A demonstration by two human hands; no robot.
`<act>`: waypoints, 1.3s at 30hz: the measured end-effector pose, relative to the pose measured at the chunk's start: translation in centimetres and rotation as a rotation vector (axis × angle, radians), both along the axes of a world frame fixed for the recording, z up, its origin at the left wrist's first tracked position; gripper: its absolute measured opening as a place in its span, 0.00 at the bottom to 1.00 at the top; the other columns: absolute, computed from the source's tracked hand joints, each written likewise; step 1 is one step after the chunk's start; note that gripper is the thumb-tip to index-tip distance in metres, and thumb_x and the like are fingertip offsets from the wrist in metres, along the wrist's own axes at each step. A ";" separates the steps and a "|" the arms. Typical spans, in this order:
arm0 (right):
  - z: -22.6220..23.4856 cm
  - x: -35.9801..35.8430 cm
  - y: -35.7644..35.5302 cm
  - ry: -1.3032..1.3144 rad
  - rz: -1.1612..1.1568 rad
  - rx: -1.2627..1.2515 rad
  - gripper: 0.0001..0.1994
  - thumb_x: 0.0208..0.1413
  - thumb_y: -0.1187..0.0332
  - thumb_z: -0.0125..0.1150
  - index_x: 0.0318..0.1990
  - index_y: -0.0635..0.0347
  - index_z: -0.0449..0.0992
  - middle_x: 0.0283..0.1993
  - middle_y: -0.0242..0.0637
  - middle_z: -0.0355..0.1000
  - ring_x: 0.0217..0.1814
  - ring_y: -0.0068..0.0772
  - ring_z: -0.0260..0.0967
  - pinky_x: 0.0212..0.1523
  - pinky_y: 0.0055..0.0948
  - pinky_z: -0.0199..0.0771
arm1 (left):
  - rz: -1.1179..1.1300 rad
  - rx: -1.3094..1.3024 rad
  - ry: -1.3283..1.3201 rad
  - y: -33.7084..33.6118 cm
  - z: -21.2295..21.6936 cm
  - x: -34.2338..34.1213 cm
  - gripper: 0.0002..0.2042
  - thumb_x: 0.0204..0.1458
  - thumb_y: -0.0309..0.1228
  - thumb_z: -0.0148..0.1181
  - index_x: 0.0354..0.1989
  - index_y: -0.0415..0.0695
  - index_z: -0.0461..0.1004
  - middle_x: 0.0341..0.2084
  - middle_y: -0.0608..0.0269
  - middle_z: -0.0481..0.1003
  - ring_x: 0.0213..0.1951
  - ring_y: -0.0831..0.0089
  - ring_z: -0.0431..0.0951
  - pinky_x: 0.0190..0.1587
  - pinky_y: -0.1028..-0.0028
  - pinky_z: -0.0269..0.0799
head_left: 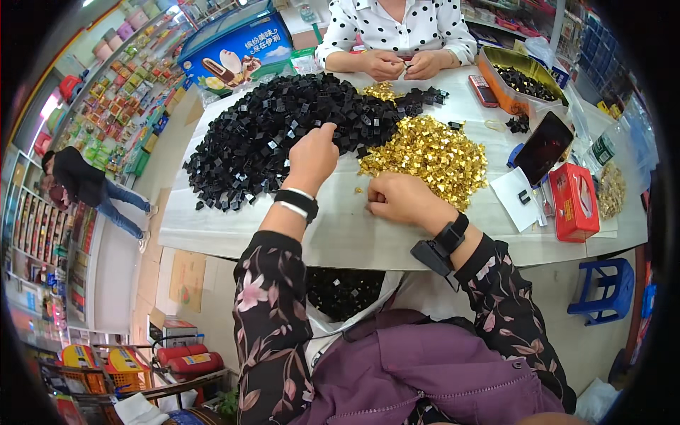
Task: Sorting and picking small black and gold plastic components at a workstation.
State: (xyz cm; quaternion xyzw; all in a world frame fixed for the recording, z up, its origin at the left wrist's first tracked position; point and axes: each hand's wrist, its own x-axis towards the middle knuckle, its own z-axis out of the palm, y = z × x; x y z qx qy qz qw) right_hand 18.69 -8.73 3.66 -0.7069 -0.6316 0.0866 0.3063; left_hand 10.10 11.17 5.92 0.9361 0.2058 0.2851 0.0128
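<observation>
The left hand (314, 159) is over the near right edge of the black pile (248, 152), its fingers curled in toward the palm; whether they are closed on a piece cannot be told, since the back of the hand hides them. The right hand (407, 200) rests at the near left edge of the gold pile (443, 159), fingers bent and bunched together, their tips turned from view, so what they pinch, if anything, cannot be told either. One loose gold bit (358, 190) lies just left of it. Both piles sit on the pale table (333, 230), black on the left and gold on the right, touching where they meet; a smaller gold heap (382, 91) lies behind, near the co-worker (397, 28) in a dotted shirt, whose two hands come together over a small dark thing. To the right stand a tub (494, 86) with more black pieces inside, a red keypad device (483, 91) beside it, a dark-screened tablet (544, 149), a white sheet (511, 198) bearing a couple of black pieces, and a red tin (575, 205). Black bands (297, 202) circle the left wrist, and a black device (440, 244) is strapped to the right. Below the table edge, an open sack (343, 289) holds dark pieces; a blue stool (605, 290) stands off to the right.
</observation>
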 end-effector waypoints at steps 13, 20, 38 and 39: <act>-0.3 0.8 1.0 0.719 0.024 0.097 0.06 0.52 0.67 0.60 0.33 0.59 0.75 0.30 0.31 0.72 0.30 0.22 0.69 0.32 0.24 0.71 | -0.187 -0.771 -0.131 -4.1 -0.5 -4.1 0.08 0.50 0.25 0.55 0.37 0.39 0.68 0.26 0.58 0.75 0.24 0.73 0.75 0.29 0.74 0.71; 0.4 -0.9 0.9 1.273 0.085 -0.038 0.06 0.55 0.67 0.59 0.35 0.59 0.74 0.30 0.26 0.71 0.29 0.15 0.67 0.31 0.18 0.70 | -0.299 -1.167 -0.385 -10.1 -3.4 -7.9 0.09 0.54 0.23 0.52 0.42 0.36 0.66 0.29 0.62 0.75 0.26 0.80 0.73 0.28 0.80 0.71; 0.2 -1.1 0.7 1.060 0.037 -0.223 0.10 0.54 0.60 0.60 0.32 0.57 0.73 0.29 0.26 0.72 0.29 0.14 0.65 0.29 0.16 0.67 | -0.226 -0.835 -0.386 -10.4 -6.2 -8.0 0.10 0.52 0.23 0.54 0.43 0.40 0.72 0.29 0.57 0.76 0.29 0.73 0.77 0.32 0.74 0.72; 0.2 -1.3 0.7 1.036 0.021 -0.207 0.10 0.54 0.60 0.60 0.32 0.57 0.72 0.29 0.26 0.72 0.28 0.14 0.65 0.29 0.16 0.67 | -0.244 -0.864 -0.401 -10.3 -6.1 -8.1 0.10 0.53 0.23 0.53 0.44 0.39 0.71 0.31 0.58 0.76 0.30 0.75 0.77 0.33 0.76 0.73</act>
